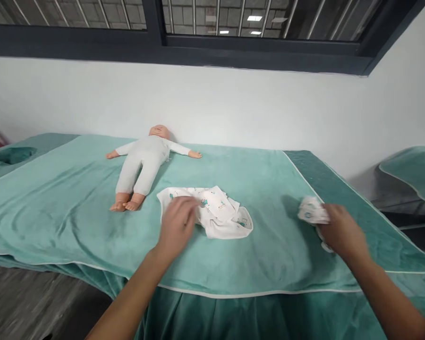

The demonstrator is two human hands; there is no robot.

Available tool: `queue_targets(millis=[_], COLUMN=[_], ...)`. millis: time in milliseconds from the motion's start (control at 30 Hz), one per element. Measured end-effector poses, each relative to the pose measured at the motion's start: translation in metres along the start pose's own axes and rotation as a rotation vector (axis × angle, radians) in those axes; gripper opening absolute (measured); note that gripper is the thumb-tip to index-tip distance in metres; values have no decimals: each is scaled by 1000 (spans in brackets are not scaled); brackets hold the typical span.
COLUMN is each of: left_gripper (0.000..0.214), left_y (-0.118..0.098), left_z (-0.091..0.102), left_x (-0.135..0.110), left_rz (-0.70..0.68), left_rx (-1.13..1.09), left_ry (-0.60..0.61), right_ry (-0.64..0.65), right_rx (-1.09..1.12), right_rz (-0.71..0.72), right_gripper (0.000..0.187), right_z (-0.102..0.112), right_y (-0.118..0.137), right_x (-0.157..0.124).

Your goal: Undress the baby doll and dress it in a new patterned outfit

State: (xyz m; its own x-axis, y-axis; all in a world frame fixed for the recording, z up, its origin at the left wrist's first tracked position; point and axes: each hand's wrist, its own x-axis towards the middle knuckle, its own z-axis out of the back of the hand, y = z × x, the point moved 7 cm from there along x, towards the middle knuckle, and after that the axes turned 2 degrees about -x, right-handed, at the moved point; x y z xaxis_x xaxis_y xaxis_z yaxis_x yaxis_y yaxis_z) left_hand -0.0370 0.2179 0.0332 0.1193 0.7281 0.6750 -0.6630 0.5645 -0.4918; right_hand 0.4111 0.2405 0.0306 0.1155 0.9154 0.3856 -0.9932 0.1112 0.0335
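Observation:
A white printed baby garment lies loosely folded on the green bedcover. My left hand hovers over its left part, fingers loosely curled, with a gap between thumb and fingers; the hand is slightly blurred. Off to the right, my right hand is closed around a bunched white printed cloth, held just above the cover. A piece of that cloth hangs out below the fingers. Behind the garment to the left, a baby doll in a white bodysuit lies on its back, arms spread.
The green bedcover with white piping drapes over the bed's front edge. A white wall rises behind it, below a dark window frame with bars. Another green cover shows at the far right. Grey floor is at lower left.

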Motion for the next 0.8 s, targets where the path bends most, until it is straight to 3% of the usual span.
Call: queue_targets(millis=[67,167,300,400,467,567,700,800], left_gripper=[28,34,40,27,21,11,21,20], left_y=[-21,-24,-8,2,7,20,48,47], left_z=[-25,-49,-62,-61,-55,-31,28,77], left_x=[-2,1,11,22,31,45,49,38], left_rz=[-83,-37,84,173,244,398,586,478], left_rx=[51,168,200,168,81,-96,-268,-156], left_ry=[237,393,438,402,326,97,-349,-720], right_ry=[118,170,-8,-188,-207,-12,208,228], right_rx=[-87,-150,-139,-82,55,365,575,547], right_rz=[3,-23,28,128,262,480,584,593], right_gripper=[37,43,48,51,48,46,41,20], right_z=[-23,-35,-11,11,16,10,1,-3], right_y=[1,-2,11,42,77,138,201,224], right_x=[2,-1,-12,-27,-39,-56,-67,-63])
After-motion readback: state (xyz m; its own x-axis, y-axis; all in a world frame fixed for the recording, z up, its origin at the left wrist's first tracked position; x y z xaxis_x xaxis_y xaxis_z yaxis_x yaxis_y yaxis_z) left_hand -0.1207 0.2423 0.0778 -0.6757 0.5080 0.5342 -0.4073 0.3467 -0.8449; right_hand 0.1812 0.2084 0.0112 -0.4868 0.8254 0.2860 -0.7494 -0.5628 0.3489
